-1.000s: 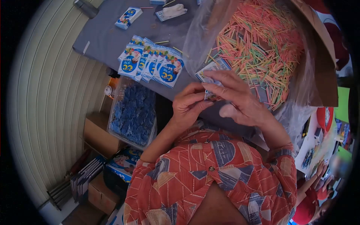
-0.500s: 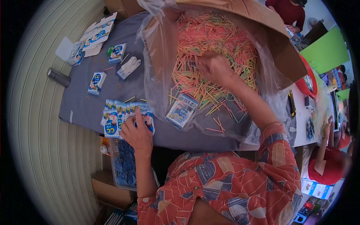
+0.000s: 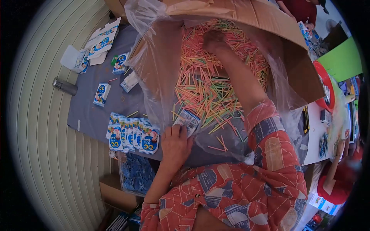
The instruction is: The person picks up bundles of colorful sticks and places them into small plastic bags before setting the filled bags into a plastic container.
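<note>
My right hand is deep in a heap of thin coloured sticks, pink, orange, yellow and green, near the back of a plastic-lined cardboard box. Its fingers are dark and partly buried, so their grip does not show. At the front of the box, the fingers of my left hand are bent over the near edge of a printed clear-and-white packet. Left of that hand, several blue-and-white packets lie overlapping in a row.
Small printed boxes and flattened cartons lie on the grey cloth. A metal flask stands by the wall. Below the table edge is a bin of blue pieces. Co-workers sit at the right, one in a red top.
My left hand has moved right, from the row of packets to the single packet. My right hand has reached farther back in the sticks. The view has shifted slightly.
</note>
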